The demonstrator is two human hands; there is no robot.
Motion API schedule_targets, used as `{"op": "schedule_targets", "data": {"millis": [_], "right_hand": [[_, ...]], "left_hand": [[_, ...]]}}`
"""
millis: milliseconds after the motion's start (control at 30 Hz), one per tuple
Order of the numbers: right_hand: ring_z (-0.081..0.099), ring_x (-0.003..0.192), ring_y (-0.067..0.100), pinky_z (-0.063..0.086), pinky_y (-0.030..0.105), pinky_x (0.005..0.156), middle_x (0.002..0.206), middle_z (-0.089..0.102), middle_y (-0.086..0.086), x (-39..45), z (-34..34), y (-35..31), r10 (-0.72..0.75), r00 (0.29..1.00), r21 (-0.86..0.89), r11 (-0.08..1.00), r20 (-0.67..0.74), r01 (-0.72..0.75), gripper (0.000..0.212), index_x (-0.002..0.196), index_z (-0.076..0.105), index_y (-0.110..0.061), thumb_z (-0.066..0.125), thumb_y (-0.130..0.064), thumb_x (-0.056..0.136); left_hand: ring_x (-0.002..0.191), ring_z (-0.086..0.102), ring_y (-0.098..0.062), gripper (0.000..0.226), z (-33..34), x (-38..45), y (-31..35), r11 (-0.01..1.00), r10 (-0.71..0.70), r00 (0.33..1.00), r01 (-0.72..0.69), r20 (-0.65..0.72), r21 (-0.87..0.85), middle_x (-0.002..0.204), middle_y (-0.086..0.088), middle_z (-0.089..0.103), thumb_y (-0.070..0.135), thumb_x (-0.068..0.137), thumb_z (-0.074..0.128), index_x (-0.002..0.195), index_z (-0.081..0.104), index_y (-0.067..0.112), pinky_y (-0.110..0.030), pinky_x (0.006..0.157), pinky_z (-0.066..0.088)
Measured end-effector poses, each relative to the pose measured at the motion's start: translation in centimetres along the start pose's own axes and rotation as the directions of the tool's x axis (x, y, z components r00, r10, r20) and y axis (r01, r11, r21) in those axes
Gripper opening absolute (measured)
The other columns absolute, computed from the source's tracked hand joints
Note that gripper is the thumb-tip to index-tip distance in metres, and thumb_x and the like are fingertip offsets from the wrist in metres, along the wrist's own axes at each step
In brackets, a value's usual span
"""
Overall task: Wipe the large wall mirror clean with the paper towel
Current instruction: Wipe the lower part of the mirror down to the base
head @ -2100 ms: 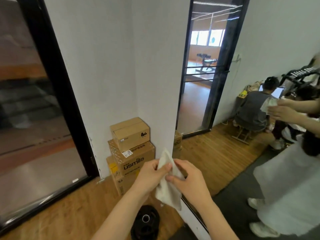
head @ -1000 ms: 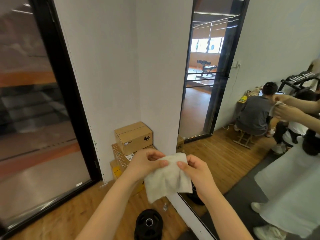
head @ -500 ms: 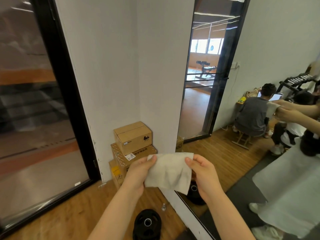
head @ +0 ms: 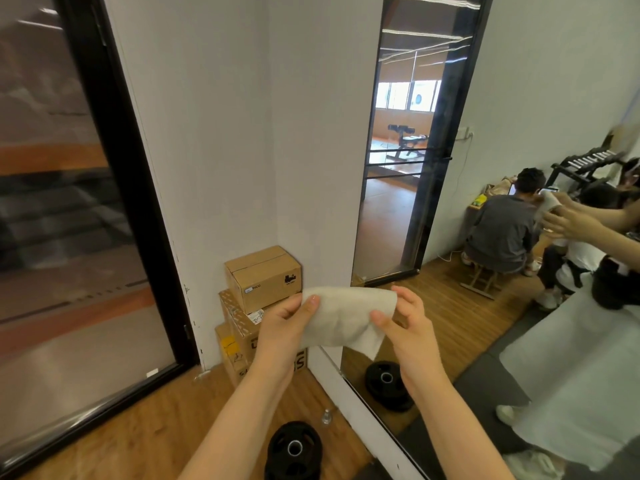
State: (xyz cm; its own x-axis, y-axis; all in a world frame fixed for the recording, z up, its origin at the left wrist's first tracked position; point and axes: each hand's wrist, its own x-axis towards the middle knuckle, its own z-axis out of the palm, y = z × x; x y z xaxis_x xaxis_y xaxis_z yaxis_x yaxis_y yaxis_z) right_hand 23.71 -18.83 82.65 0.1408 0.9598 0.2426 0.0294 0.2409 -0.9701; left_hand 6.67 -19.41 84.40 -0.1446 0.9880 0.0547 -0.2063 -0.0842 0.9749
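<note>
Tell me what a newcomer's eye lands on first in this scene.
First, the crumpled white paper towel at centre, stretched between the left hand and the right hand, which pinch its two ends. Right of it, the large wall mirror shows a wooden floor and a seated person in a grey shirt. Behind the towel, stacked brown cardboard boxes sit in the wall corner, with a black round weight plate on the floor below.
</note>
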Motion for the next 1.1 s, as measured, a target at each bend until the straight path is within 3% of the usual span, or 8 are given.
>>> {"op": "schedule_targets", "data": {"millis": [133, 200, 333, 467, 767, 933, 1033, 1100], "right_hand": [[0.062, 0.083, -0.004, 0.049, 0.01, 0.069, 0.098, 0.066, -0.002, -0.3, 0.0, -0.1, -0.032, 0.999, -0.05, 0.998, 0.009, 0.032, 0.02, 0.094, 0.064, -0.024, 0.051, -0.009, 0.096], [0.059, 0.071, -0.003, 0.047, 0.009, 0.063, 0.085, 0.064, 0.0, -0.3, 0.3, -0.2, -0.059, 0.998, -0.143, 0.988, -0.003, 0.057, 0.021, 0.087, 0.062, -0.023, 0.048, -0.011, 0.098], [0.055, 0.067, 0.012, 0.042, 0.015, 0.06, 0.077, 0.059, 0.001, -0.1, 0.9, 0.2, -0.11, 0.994, -0.265, 0.959, -0.025, 0.1, 0.021, 0.08, 0.057, -0.023, 0.05, -0.015, 0.098], [0.043, 0.06, 0.012, 0.035, 0.013, 0.055, 0.066, 0.049, 0.002, 0.0, 1.8, 0.6, -0.075, 0.992, -0.213, 0.976, -0.105, 0.051, 0.029, 0.069, 0.051, -0.012, 0.053, -0.017, 0.097], [0.064, 0.087, 0.02, 0.052, 0.028, 0.073, 0.095, 0.066, 0.006, 1.1, 2.3, 1.9, 0.059, 0.994, 0.006, 0.998, -0.095, -0.058, 0.011, 0.088, 0.061, -0.017, 0.058, -0.008, 0.092], [0.062, 0.085, 0.02, 0.052, 0.03, 0.076, 0.091, 0.065, 0.004, 2.5, 3.3, 3.9, 0.083, 0.993, -0.054, 0.995, -0.085, -0.088, 0.014, 0.084, 0.06, -0.02, 0.058, -0.009, 0.093], [0.055, 0.076, 0.009, 0.043, 0.008, 0.066, 0.082, 0.058, -0.003, 3.4, 4.2, 5.5, 0.049, 0.997, -0.145, 0.988, -0.059, -0.057, 0.02, 0.081, 0.055, -0.023, 0.055, -0.009, 0.095], [0.051, 0.072, 0.004, 0.04, 0.004, 0.061, 0.08, 0.055, -0.005, 4.3, 4.7, 6.8, 0.051, 0.998, -0.184, 0.981, -0.03, -0.056, 0.019, 0.082, 0.053, -0.021, 0.053, -0.009, 0.097]], "left_hand": [[0.092, 0.065, -0.018, 0.02, -0.2, 0.0, 0.2, 0.999, 0.002, 1.0, -0.002, -0.013, 0.046, 0.084, 0.009, 0.075, 0.019, 0.092, 0.06, 0.081, 0.075, 0.025, -0.039, 0.087, 0.053], [0.093, 0.065, -0.015, 0.022, -0.4, -0.1, 0.3, 0.998, -0.007, 1.0, 0.009, -0.024, 0.054, 0.084, 0.011, 0.074, 0.018, 0.095, 0.057, 0.081, 0.074, 0.024, -0.033, 0.084, 0.052], [0.097, 0.065, -0.02, 0.019, -0.7, -0.2, -0.3, 0.992, 0.054, 0.995, -0.043, -0.089, 0.117, 0.089, 0.01, 0.073, 0.018, 0.094, 0.059, 0.085, 0.073, 0.027, -0.044, 0.09, 0.052], [0.093, 0.063, -0.014, 0.015, -0.4, -0.5, -0.5, 0.993, 0.093, 0.976, -0.075, -0.197, 0.095, 0.087, 0.013, 0.07, 0.018, 0.092, 0.063, 0.083, 0.07, 0.028, -0.031, 0.083, 0.052], [0.097, 0.066, -0.027, 0.01, -1.3, 0.6, -1.6, 0.999, -0.044, 0.97, 0.046, -0.238, 0.004, 0.094, -0.001, 0.073, 0.012, 0.089, 0.067, 0.088, 0.073, 0.019, -0.051, 0.091, 0.053], [0.085, 0.064, -0.013, 0.016, -1.8, 2.1, -3.9, 0.996, 0.025, 0.94, 0.007, -0.34, 0.093, 0.085, 0.008, 0.07, 0.014, 0.091, 0.065, 0.082, 0.071, 0.025, -0.031, 0.081, 0.054], [0.064, 0.054, 0.006, 0.022, -1.8, 3.0, -5.6, 0.973, 0.132, 0.914, -0.045, -0.383, 0.226, 0.073, 0.01, 0.065, 0.015, 0.093, 0.062, 0.077, 0.067, 0.029, -0.009, 0.062, 0.043], [0.063, 0.054, 0.006, 0.02, -1.9, 3.7, -6.9, 0.95, 0.187, 0.9, -0.064, -0.394, 0.305, 0.073, 0.008, 0.065, 0.014, 0.094, 0.061, 0.079, 0.067, 0.026, -0.007, 0.059, 0.042]]}}
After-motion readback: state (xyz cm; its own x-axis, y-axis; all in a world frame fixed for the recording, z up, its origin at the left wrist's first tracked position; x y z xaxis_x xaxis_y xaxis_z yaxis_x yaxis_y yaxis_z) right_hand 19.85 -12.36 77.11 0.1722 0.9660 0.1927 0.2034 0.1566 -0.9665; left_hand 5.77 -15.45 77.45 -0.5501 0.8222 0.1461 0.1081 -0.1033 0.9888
